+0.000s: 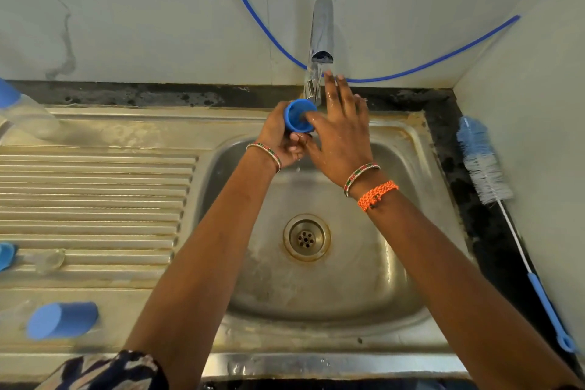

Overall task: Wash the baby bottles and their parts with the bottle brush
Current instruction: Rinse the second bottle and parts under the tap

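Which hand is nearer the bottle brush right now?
Right. The right hand is open over the sink, on the side of the bottle brush; the left hand, holding the blue cap, is farther away.

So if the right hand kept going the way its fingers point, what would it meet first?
Probably the tap: the right hand's straight fingers end just under its spout, by the water stream. Depth is unclear; it might pass below to the wall.

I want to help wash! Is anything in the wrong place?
Yes: the bottle brush lies unused on the dark counter right of the sink, while the left hand holds a blue cap under the tap.
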A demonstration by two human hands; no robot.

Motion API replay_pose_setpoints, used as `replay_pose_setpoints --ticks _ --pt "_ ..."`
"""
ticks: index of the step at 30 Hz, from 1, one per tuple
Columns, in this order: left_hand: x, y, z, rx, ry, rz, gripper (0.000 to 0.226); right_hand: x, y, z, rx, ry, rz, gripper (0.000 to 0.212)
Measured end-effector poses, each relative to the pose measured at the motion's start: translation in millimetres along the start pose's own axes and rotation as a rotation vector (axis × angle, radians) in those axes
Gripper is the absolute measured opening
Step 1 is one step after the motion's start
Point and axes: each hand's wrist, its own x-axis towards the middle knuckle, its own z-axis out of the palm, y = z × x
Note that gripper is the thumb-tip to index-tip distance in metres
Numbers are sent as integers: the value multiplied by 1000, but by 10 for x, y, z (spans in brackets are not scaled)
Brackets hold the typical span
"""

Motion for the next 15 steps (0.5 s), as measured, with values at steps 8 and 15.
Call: replay_pose_setpoints --ticks 8,15 --pt "77 -131 160 -75 27 78 32 61 -137 -107 242 -128 224 41" --pt "180 -237 64 -94 6 135 42 125 -148 -31 450 -211 275 29"
